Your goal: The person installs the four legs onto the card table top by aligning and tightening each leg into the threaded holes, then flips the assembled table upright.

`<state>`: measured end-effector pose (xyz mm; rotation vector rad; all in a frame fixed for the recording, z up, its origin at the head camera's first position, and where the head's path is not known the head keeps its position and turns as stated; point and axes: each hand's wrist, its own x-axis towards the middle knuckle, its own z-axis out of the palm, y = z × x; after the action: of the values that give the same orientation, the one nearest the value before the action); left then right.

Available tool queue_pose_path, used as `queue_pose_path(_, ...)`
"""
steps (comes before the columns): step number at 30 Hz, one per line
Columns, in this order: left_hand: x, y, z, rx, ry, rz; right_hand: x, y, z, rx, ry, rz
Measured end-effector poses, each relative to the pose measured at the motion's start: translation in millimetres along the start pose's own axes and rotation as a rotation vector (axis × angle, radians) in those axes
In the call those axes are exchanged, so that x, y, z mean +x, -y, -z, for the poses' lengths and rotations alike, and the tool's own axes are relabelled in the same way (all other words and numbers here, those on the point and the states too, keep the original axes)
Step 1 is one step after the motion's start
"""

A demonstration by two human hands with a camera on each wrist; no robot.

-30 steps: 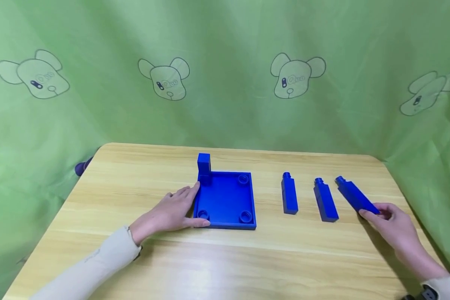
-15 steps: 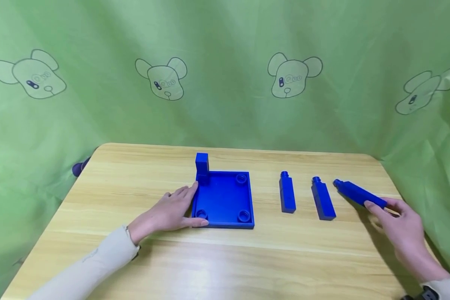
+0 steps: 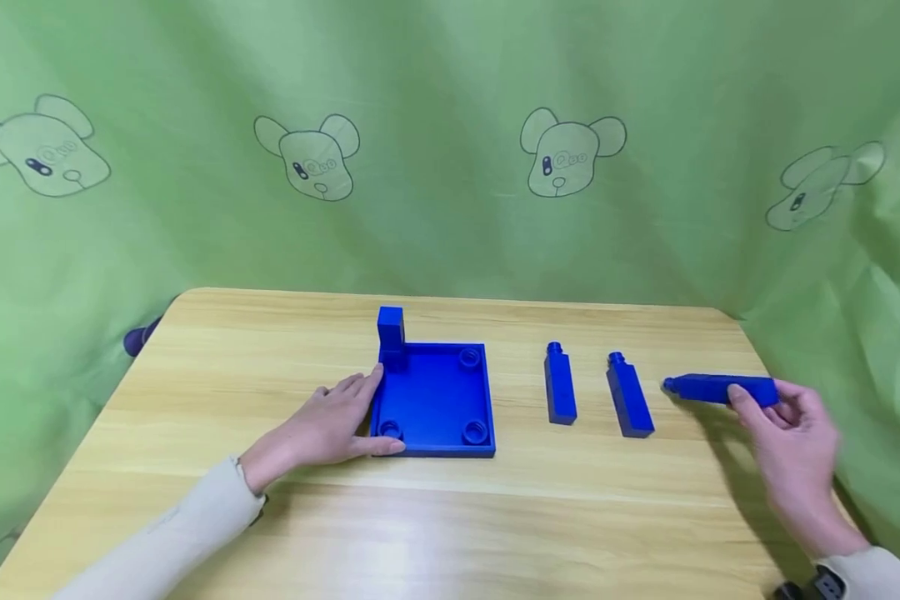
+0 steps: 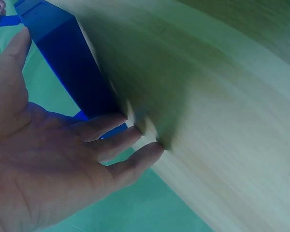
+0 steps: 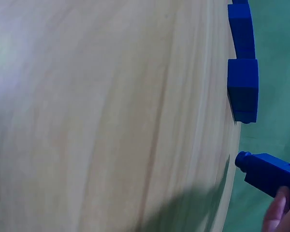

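Note:
A square blue tray (image 3: pixel 435 400) with raised edges and round threaded sockets in its corners lies on the table. One blue leg (image 3: pixel 392 327) stands upright at its far left corner. My left hand (image 3: pixel 326 425) rests along the tray's left side, fingers spread, thumb on the near edge; the left wrist view shows the palm (image 4: pixel 43 164) against the tray's side wall (image 4: pixel 72 63). At the right, my right hand (image 3: pixel 791 442) pinches the thick end of a blue square leg (image 3: pixel 720 389) between thumb and fingers. Its threaded tip (image 5: pixel 241 161) points left, above the table.
Two more blue legs lie on the table between tray and right hand: one nearer the tray (image 3: pixel 560 387), one nearer the hand (image 3: pixel 630 398). Threaded ends point away. A green curtain (image 3: pixel 450 167) hangs behind the wooden table (image 3: pixel 330 517).
The leg in my right hand has lifted and swung from slanting to nearly level, tip toward the left. My left hand stays on the tray. The whole head view has shifted slightly.

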<state>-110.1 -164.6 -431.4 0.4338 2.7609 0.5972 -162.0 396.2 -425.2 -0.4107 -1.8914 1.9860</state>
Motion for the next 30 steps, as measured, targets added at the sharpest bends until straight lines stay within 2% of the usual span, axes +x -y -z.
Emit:
queue_pose_path(5, 2.3, -1.8, 0.1, -0.004, -0.006, -0.016, -1.8, 3.2, -4.2, 0.043, -0.112, 0.017)
queue_pose_path(10, 6.0, -5.6, -0.3, -0.003, -0.009, -0.027, -6.4, 8.3, -8.1, 0.127, -0.134, 0.097)
queue_pose_path(14, 3.9, -4.5, -0.2, -0.007, -0.021, -0.029, -14.9, 14.2, -18.9, 0.135, -0.094, 0.124)
queue_pose_path(18, -3.0, -0.1, -2.1, -0.003, -0.020, -0.016, -26.0, 14.0, -33.9, 0.101, -0.017, 0.112)
queue_pose_path(21, -7.1, 3.0, -3.1, 0.003, -0.031, -0.005, -32.8, 12.4, -46.4, 0.088, 0.047, 0.135)
queue_pose_path(26, -5.5, 3.0, -3.6, -0.006, -0.052, -0.019, -43.8, 16.6, -59.7, 0.105, 0.098, 0.189)
queue_pose_path(30, -2.7, 1.8, -3.6, -0.001, -0.047, -0.012, -51.4, 21.1, -66.5, 0.064, 0.137, 0.201)
